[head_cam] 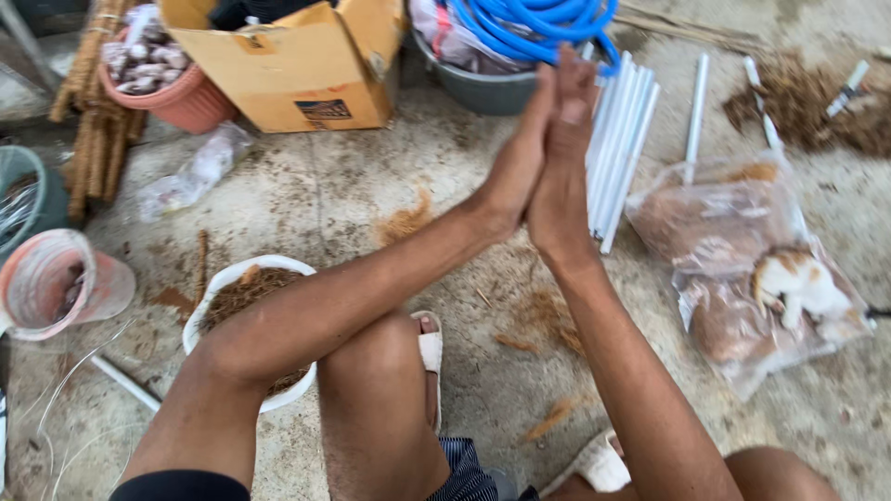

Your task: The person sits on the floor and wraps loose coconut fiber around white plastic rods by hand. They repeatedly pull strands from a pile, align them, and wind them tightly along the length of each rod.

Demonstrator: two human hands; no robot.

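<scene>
- Head view shows my left hand (pixel 513 167) and my right hand (pixel 562 176) pressed palm to palm in front of me, fingers straight and pointing away from my body, up the picture.
- Nothing shows between the palms; whether a bit of fibre is caught inside, I cannot tell. Both hands are flat, not clenched.
- Nearest thing is the bundle of white pipes (pixel 620 148), lying on the concrete floor (pixel 371 195) just to the right of my fingertips. Its long axis runs almost parallel to my fingers, tilted slightly right at the far end.
- My right hand is the nearer one to that bundle; the left sits behind it.
- Down by my left elbow, well apart from the hands, stands the white bowl (pixel 219 278) of brown fibre, partly hidden by my forearm.
- Farther right, a clear plastic bag (pixel 733 232) of brown material lies flat, with a kitten (pixel 796 281) on it.
- Beyond my fingertips sits a grey tub (pixel 483 88) holding coiled blue hose (pixel 538 23), beside a cardboard box (pixel 297 74).
</scene>
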